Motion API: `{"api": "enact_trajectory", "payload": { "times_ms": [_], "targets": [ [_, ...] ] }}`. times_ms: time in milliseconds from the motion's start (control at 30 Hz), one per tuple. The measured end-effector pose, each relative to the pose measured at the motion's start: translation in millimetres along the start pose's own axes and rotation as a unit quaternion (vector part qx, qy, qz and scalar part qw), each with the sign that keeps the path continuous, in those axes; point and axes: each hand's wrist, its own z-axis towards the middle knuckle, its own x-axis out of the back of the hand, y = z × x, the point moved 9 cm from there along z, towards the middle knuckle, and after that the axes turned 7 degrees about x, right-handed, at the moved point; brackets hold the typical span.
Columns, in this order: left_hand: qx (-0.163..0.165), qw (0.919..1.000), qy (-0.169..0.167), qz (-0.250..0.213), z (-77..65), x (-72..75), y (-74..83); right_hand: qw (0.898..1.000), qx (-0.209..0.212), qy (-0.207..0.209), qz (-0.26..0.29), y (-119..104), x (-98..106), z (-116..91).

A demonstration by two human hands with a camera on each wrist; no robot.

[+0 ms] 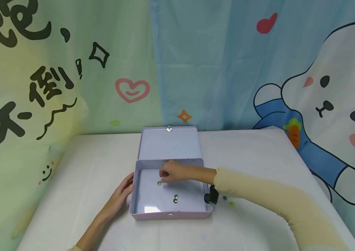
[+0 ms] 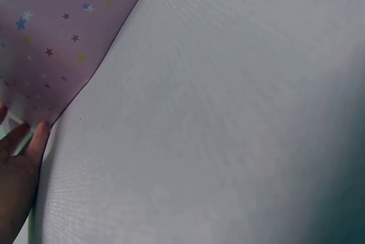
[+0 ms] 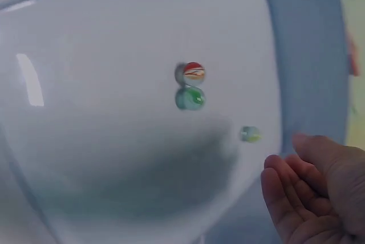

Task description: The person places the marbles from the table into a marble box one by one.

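An open metal box point(image 1: 171, 215), white inside and pink with small stars outside, stands on the table. My left hand point(image 1: 123, 191) touches its left wall; the left wrist view shows the fingers point(image 2: 37, 144) against the starry side. Inside the box is my right hand point(image 1: 172, 171), its fingers point(image 3: 276, 192) loosely bent with nothing visible between them. A yellow-green marble point(image 3: 250, 134) lies just beside its fingertips on the box floor. Farther toward the front, a green marble point(image 3: 194, 98) and a red-and-white marble point(image 3: 194, 73) lie side by side.
The box lid point(image 1: 170, 143) is raised at the back, with a metal clasp point(image 1: 169, 128). Right of the box, a yellow-green marble point(image 1: 232, 204) and a dark marble point(image 1: 224, 197) lie on the white tablecloth point(image 1: 243, 153). A printed curtain point(image 1: 193, 69) hangs behind.
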Motion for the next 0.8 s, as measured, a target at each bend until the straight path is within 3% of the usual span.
{"api": "enact_trajectory", "payload": {
  "times_ms": [233, 500, 800],
  "targets": [
    [0.002, 1.0, 0.001, -0.006, 0.0, 0.6, -2.0, 0.997, 0.011, 0.054, 0.054, -13, 43, -53],
    [0.004, 1.0, 0.0, -0.006, 1.2, 0.3, -1.9, 0.976, -0.072, 0.137, 0.151, 1, 66, -140],
    [0.006, 1.0, -0.002, -0.007, -0.8, 1.2, -1.7, 0.959, -0.167, 0.21, 0.093, 45, 85, -227]
  ]
}}
